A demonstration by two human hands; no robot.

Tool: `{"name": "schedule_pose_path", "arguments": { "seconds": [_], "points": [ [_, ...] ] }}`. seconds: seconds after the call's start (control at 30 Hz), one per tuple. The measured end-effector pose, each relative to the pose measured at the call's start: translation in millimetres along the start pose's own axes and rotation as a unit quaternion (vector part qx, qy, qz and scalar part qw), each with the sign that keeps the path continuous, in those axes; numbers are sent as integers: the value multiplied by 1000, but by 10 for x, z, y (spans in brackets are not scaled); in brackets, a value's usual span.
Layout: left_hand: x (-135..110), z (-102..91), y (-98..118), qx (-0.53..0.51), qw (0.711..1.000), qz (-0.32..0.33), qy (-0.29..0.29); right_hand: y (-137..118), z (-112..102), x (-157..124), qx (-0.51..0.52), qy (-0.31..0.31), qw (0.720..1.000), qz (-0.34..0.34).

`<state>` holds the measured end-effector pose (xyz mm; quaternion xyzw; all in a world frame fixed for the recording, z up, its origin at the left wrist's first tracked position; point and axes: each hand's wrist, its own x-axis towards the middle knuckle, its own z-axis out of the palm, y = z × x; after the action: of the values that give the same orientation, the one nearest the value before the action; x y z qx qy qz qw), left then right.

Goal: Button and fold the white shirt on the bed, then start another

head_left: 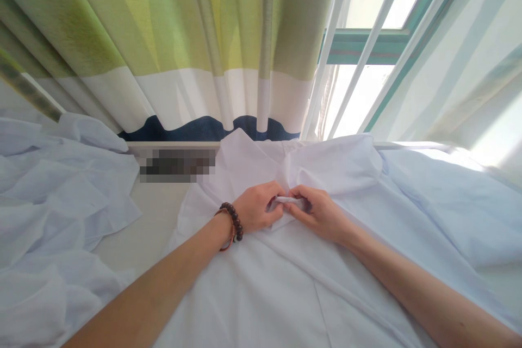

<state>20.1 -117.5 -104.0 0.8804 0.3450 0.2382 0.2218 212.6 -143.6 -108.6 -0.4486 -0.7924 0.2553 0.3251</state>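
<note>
A white shirt [261, 288] lies spread on the surface in front of me, its collar end toward the window. My left hand [259, 207], with a dark bead bracelet [234, 221] on the wrist, pinches the shirt's front edge near the collar. My right hand [318, 212] meets it fingertip to fingertip and is closed on the same strip of white fabric. Both hands sit just below the folded collar [330, 166].
A heap of crumpled white cloth [53, 201] lies at the left. More pale fabric [452, 201] spreads to the right. A striped green, white and navy curtain [183, 43] hangs behind, beside a barred window [367, 49]. A strip of bare pale tabletop [150, 217] shows between the piles.
</note>
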Motion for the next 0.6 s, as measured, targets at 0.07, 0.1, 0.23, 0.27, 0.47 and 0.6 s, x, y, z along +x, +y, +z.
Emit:
{"name": "schedule_pose_path", "arguments": {
  "seconds": [0.07,0.1,0.23,0.27,0.47,0.6],
  "points": [
    [-1,-5,1,-2,1000,-3,0,-2,-1,0,0,-1,1000,2],
    [-2,-10,2,-5,1000,-4,-2,-2,-2,1,0,-1,1000,2],
    [-17,-38,16,-17,1000,8,-9,-5,-5,1,2,-4,1000,3],
    [-22,-44,22,-16,1000,13,-6,-6,-6,0,2,-5,1000,3],
    [-31,-56,71,6,999,35,10,-4,-11,-11,-2,-8,1000,0],
    [-25,-55,87,12,1000,24,7,6,-9,-20,7,-10,1000,-9]
  ]
}}
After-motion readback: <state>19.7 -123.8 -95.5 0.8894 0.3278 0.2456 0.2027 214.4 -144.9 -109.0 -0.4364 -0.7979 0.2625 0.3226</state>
